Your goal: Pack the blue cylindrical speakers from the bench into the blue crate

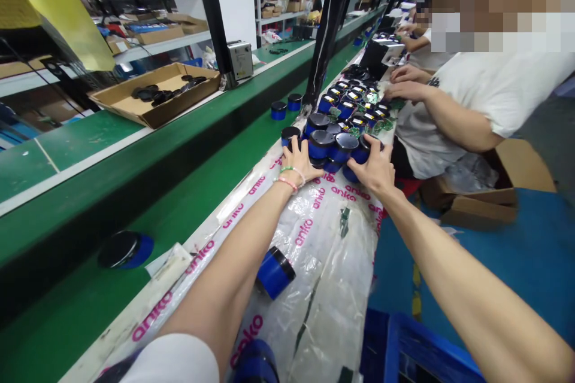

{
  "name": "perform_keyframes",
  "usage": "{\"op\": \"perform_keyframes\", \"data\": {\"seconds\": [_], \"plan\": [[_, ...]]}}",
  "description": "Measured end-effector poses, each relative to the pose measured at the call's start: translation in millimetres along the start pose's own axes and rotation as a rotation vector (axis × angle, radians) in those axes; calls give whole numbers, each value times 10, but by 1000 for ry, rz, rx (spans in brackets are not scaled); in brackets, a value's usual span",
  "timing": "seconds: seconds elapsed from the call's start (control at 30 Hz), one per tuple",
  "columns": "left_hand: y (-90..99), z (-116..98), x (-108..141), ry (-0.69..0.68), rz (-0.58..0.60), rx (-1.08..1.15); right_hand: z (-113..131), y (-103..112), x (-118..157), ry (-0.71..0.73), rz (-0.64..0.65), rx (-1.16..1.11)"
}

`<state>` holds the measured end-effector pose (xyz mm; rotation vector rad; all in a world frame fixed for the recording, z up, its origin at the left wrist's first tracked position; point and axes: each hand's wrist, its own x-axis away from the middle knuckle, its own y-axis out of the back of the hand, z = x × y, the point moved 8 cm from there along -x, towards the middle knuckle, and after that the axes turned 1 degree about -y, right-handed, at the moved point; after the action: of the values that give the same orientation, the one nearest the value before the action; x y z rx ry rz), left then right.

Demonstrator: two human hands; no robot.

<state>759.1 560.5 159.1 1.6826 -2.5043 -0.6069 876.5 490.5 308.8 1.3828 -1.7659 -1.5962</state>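
Several short blue cylinders with black tops (320,139) stand packed together, some stacked, on the plastic-covered bench ahead of me. My left hand (297,163) presses on the cluster's left side, its fingers spread around a cylinder with a black lid (290,132) and its thumb pointing inward. On the opposite side, my right hand (375,166) curls round another blue cylinder (350,175), thumb along its near face. The fingertips of both hands are partly hidden. Closer to me, one blue cylinder (275,274) lies on its side and another (256,362) is near the bottom edge.
Open blue units with green circuit boards (358,122) fill the bench beyond. A co-worker's hands (406,82) work there at the right. Left runs a green conveyor (188,191) carrying a few cylinders (126,249). A carton of black parts (155,93) and a blue crate (404,341) flank the bench.
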Motion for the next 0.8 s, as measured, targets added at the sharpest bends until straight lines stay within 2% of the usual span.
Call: {"op": "perform_keyframes", "data": {"seconds": [0.1,0.17,0.3,0.37,0.5,0.67,0.8], "plan": [[35,33,61,-20,-62,10,-7,77,236,-15,-53,11],[-3,62,40,-40,-28,3,80,90,389,51,-34,42],[-106,-7,-69,-257,110,-54,360,9,647,237,76,58],[-78,-21,-83,-337,117,-53,444,-23,721,268,92,57],[56,30,-30,-331,83,6,506,-35,761,300,94,58],[84,32,79,-302,124,78,481,-39,736,323,201,-21],[226,43,271,-378,19,337,554,-7,875,373,202,-77]]}}
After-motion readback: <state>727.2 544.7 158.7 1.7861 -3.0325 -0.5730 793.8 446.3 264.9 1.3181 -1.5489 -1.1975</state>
